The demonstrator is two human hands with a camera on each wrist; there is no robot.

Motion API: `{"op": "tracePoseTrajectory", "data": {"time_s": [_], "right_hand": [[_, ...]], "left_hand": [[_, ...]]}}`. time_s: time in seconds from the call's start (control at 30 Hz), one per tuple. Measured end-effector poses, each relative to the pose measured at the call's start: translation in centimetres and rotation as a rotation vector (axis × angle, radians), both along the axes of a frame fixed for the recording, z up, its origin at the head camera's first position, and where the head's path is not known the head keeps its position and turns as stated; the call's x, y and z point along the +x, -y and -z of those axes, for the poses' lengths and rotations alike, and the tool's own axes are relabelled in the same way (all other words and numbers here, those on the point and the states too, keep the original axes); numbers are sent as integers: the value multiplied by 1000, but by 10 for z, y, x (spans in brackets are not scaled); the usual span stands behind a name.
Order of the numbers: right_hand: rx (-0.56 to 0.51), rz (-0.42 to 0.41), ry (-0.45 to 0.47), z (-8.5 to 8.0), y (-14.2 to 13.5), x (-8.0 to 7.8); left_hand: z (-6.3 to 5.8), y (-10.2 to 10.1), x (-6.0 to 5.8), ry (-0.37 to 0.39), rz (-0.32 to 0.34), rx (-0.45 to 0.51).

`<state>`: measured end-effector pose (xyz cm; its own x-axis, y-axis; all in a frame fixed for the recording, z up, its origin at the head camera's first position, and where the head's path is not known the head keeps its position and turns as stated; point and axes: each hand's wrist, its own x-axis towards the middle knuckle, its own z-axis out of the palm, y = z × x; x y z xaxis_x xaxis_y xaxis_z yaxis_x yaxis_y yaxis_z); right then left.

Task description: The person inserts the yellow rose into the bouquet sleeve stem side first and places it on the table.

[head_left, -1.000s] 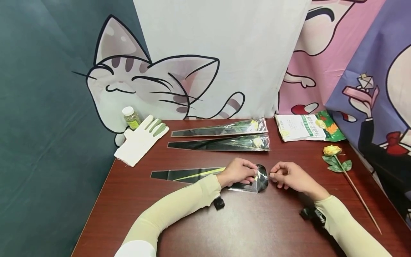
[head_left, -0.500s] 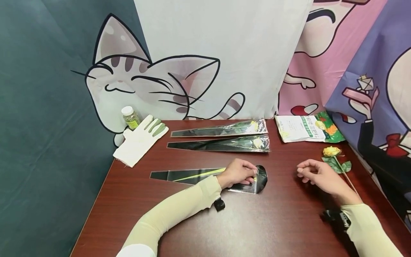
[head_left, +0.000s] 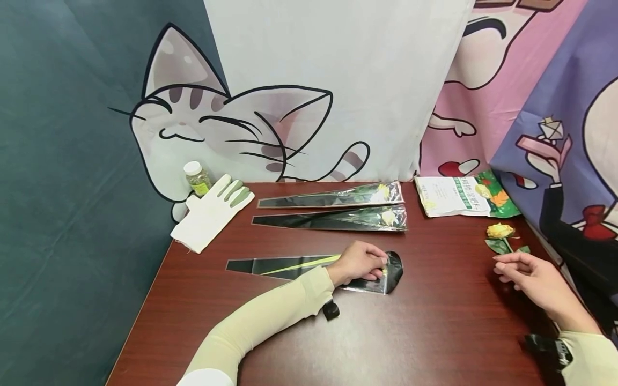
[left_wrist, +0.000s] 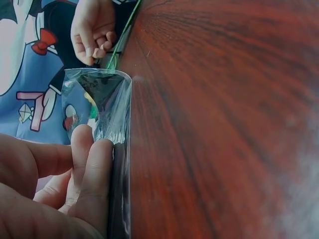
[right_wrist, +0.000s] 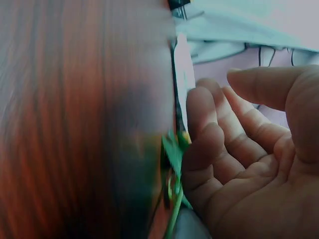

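My left hand pinches the mouth end of a clear and black tapered flower sleeve lying on the table. In the left wrist view the sleeve's plastic mouth stands spread beyond the fingers; part of the sleeve is hidden under the hand. My right hand is over the table's right side with loosely bent fingers and nothing between them. It is close to a yellow artificial rose, overlapping its stem in the head view. Green leaves show just beside that hand in the right wrist view.
Two sleeved roses, an upper one and a lower one, lie behind the left hand. A white glove and a jar stand back left. A printed packet lies back right, against the curtain.
My right hand has moved away from the sleeve's mouth, to the right, and come up to the rose. The left hand has kept its pinch on the sleeve in the same place.
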<state>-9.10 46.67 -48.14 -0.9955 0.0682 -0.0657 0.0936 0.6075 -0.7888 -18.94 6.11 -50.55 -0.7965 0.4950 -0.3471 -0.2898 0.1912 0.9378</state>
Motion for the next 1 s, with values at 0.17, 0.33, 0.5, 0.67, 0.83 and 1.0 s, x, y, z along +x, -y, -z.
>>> {"op": "tracePoseTrajectory", "data": {"time_s": [0.17,0.33,0.5,0.67,0.83,1.0], "right_hand": [[31,132,-21,1,-15,11],[154,219,3,6,-28,21],[125,239,-24,11,-39,32],[132,232,60,14,-48,38],[190,241,234,17,-51,37],[257,219,318,18,-51,35]], "left_hand": [[0,0,0,2,2,7],[0,0,1,1,2,12],[-1,1,0,9,6,11],[-1,1,0,0,7,3],[-3,1,0,4,6,11],[-2,2,0,11,11,5]]}}
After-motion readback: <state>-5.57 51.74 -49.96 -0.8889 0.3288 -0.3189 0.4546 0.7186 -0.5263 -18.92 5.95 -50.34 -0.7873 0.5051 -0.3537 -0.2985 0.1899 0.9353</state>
